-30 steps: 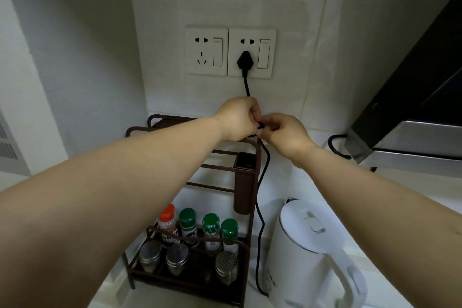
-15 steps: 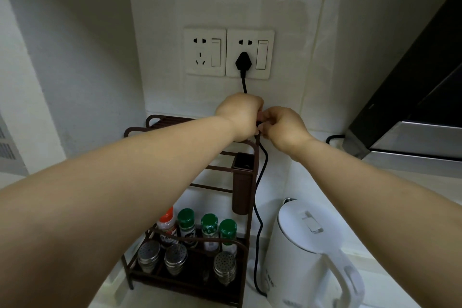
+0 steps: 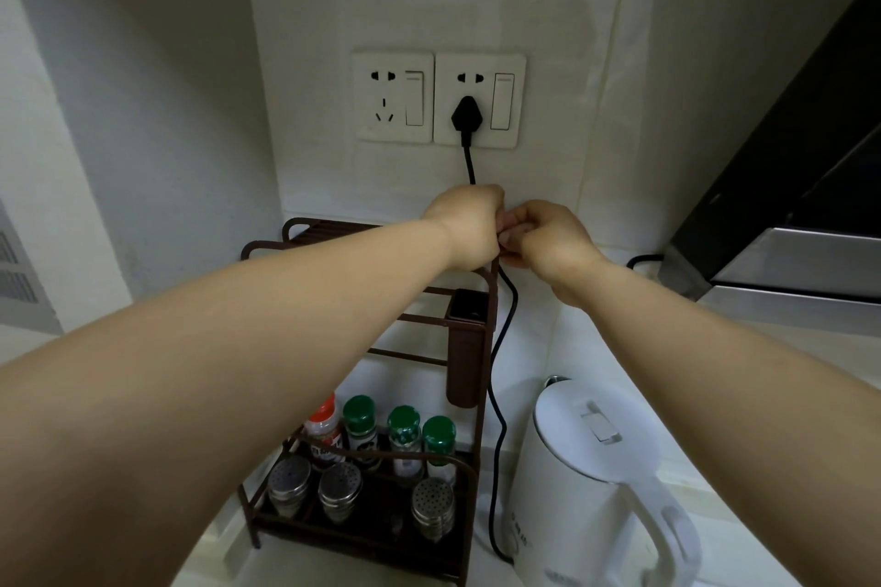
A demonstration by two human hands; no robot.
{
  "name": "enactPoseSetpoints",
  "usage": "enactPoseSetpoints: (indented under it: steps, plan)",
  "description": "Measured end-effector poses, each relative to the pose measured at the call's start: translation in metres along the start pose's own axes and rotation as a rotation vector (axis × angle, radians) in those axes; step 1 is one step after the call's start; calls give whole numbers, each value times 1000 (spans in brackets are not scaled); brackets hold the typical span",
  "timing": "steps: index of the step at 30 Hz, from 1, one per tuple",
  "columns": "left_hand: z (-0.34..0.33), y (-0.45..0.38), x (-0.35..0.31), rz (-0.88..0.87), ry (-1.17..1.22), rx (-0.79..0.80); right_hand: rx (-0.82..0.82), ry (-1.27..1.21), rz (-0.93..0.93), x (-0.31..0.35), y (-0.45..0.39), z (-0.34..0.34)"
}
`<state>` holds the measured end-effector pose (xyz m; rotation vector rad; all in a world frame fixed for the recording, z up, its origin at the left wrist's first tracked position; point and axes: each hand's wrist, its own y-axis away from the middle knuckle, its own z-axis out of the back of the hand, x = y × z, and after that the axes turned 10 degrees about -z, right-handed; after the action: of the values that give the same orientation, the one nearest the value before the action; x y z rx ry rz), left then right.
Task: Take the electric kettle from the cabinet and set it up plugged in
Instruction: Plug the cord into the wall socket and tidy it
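The white electric kettle stands on the counter at the lower right, lid closed, handle toward me. Its black plug sits in the right wall socket. The black cord runs down from the plug, passes behind my hands and drops to the kettle's base. My left hand and my right hand meet just below the socket, fingers curled and pinching the cord between them. The stretch of cord inside my fingers is hidden.
A brown metal spice rack with several green-capped bottles and steel shakers stands left of the kettle, against the tiled wall. A second socket is free at the left. A black and steel range hood juts in from the right.
Both hands have stayed together on the cord and risen slightly toward the socket. The kettle and plug have not moved.
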<state>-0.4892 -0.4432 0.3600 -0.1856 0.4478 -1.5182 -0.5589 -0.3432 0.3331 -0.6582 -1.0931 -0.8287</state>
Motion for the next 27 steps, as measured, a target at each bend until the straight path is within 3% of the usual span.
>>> enactPoseSetpoints:
  steps: [5,14,17,20,27]
  plan:
    - [2,6,0,-24,67,37,66,5,10,-7,4,-5]
    - [24,6,5,-48,-96,28,-113,161,99,-10,-6,-17]
    - [27,9,12,15,-104,-53,-193,301,189,-9,-7,-21]
    - [23,13,17,72,-58,-16,-233,369,230,-9,-9,-23]
    - [19,28,16,131,33,98,-178,274,96,-10,1,-15]
